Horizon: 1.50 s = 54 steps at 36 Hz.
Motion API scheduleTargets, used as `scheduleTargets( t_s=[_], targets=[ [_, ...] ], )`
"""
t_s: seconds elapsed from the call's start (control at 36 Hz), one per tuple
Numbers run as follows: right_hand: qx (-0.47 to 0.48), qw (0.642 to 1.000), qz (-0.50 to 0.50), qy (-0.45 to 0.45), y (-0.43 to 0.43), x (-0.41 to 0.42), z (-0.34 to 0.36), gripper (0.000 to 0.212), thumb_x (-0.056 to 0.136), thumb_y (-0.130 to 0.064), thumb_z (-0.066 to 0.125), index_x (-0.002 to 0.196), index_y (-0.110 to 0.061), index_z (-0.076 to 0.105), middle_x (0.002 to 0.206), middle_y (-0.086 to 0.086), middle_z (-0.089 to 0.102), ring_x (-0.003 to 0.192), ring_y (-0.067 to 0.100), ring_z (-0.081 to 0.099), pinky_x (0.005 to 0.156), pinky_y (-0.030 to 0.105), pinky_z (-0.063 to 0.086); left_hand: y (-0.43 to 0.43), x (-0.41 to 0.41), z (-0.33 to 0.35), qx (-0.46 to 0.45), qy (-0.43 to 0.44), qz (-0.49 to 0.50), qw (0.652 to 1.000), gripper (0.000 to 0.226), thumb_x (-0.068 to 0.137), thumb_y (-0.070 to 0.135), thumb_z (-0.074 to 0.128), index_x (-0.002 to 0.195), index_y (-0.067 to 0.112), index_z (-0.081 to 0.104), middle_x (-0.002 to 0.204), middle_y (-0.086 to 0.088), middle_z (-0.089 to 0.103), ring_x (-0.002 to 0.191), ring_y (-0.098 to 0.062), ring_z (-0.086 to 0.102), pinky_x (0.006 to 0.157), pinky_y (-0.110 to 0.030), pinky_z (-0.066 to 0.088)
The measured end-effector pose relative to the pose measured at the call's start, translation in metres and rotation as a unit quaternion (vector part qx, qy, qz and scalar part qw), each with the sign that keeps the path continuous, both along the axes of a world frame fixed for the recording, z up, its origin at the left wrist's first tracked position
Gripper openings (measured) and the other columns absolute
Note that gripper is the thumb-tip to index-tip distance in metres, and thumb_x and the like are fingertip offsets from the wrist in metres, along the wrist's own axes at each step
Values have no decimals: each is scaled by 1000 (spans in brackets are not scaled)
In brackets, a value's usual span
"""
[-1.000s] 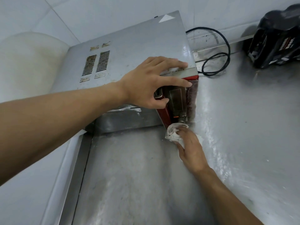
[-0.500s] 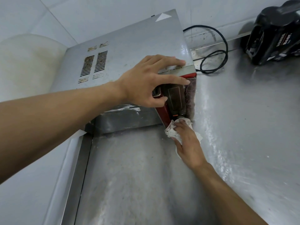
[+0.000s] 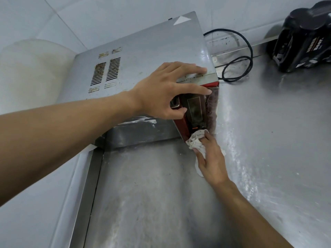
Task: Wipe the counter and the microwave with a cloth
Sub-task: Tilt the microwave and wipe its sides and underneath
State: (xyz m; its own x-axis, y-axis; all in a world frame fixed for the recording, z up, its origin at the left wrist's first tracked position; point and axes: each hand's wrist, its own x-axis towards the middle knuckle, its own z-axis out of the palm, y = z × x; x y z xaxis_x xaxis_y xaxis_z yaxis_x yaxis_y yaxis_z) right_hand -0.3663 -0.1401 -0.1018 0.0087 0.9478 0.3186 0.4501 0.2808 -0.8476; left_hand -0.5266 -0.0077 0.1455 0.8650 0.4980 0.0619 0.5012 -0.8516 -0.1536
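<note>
White tiled walls (image 3: 93, 17) meet at a corner above one steel counter (image 3: 268, 144), streaked with pale residue. One microwave (image 3: 143, 51) sits in that corner, with two vent grilles on its top panel and a red-trimmed front. One black cord (image 3: 249, 51) loops on the counter to its right. One black appliance (image 3: 304, 38) stands further right, well apart.

Left hand (image 3: 161, 92): grasping the microwave's upper front edge, fingers over the top, thumb on the front face.

Right hand (image 3: 211, 158): clutching one crumpled white cloth (image 3: 196, 140), pressed to the microwave's lower front corner at counter level.
</note>
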Motion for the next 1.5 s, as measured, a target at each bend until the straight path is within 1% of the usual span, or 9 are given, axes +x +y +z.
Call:
scheduleTargets(
  t_s=[0.08, 0.22, 0.39, 0.64, 0.83, 1.03, 1.17, 1.28, 1.5],
  targets=[
    [40, 999, 28, -11, -2, 5, -9, 50, 95, -3, 70, 134, -24, 47, 152, 14, 47, 141, 20, 42, 120, 23, 29, 0, 0, 0, 0, -4, -2, 1000, 63, 84, 38, 68, 146, 37, 58, 160, -6, 43, 147, -30, 41, 115, -53, 36],
    [72, 995, 72, -24, -7, 4, -22, 55, 85, 6, 73, 131, -15, 52, 146, 14, 52, 136, 28, 50, 114, 42, 40, 0, 0, 0, -3, -1, 0, 1000, 63, 84, 38, 69, 146, 37, 59, 160, -6, 42, 148, -29, 40, 115, -53, 35],
    [-4, 994, -52, 95, -8, -6, -6, 33, 104, -25, 56, 136, -24, 48, 145, -6, 45, 134, 8, 45, 114, 14, 34, 0, -1, 1, -1, -6, -1, 1000, 62, 82, 36, 69, 144, 36, 61, 160, -6, 44, 147, -28, 42, 115, -51, 36],
    [-6, 1000, -18, 21, 4, -11, -10, 40, 100, -14, 66, 135, -18, 49, 154, 11, 43, 143, 26, 44, 115, 36, 41, -1, 0, 0, 2, -1, 3, 1000, 62, 84, 38, 68, 145, 36, 60, 159, -7, 44, 144, -29, 44, 114, -51, 36],
    [72, 995, 64, -5, -3, 2, -11, 59, 87, 10, 73, 134, -16, 49, 146, 14, 52, 142, 25, 45, 119, 42, 38, -1, 0, 1, 0, 1, 2, 1000, 62, 84, 38, 68, 146, 37, 58, 161, -7, 42, 148, -29, 40, 115, -52, 35],
    [13, 997, -22, 67, -10, -5, -9, 46, 95, 4, 65, 134, -16, 51, 151, 7, 47, 142, 21, 45, 119, 32, 36, 0, -1, 0, -3, -4, 2, 1000, 62, 83, 36, 69, 144, 35, 61, 160, -7, 44, 147, -29, 41, 114, -52, 36],
    [21, 1000, -13, 11, 6, -9, -5, 42, 97, -2, 65, 135, -11, 50, 151, 17, 47, 142, 31, 45, 122, 28, 31, 0, 0, 0, -3, 3, 6, 1000, 62, 84, 38, 68, 145, 37, 59, 160, -6, 42, 147, -29, 41, 115, -52, 35],
    [24, 998, 13, -61, 4, -9, -6, 43, 90, 6, 71, 130, -3, 58, 153, 18, 45, 141, 35, 45, 118, 41, 39, 0, -1, 0, 1, 6, 5, 1000, 61, 86, 40, 67, 146, 37, 58, 161, -5, 41, 148, -28, 40, 116, -52, 34],
    [11, 997, 51, -63, -13, 2, -5, 52, 89, 6, 67, 135, -12, 52, 150, 17, 48, 138, 31, 46, 121, 17, 21, 1, -1, 0, 0, 0, -1, 1000, 60, 85, 40, 68, 144, 36, 60, 160, -7, 43, 145, -31, 44, 112, -53, 37]
  ],
)
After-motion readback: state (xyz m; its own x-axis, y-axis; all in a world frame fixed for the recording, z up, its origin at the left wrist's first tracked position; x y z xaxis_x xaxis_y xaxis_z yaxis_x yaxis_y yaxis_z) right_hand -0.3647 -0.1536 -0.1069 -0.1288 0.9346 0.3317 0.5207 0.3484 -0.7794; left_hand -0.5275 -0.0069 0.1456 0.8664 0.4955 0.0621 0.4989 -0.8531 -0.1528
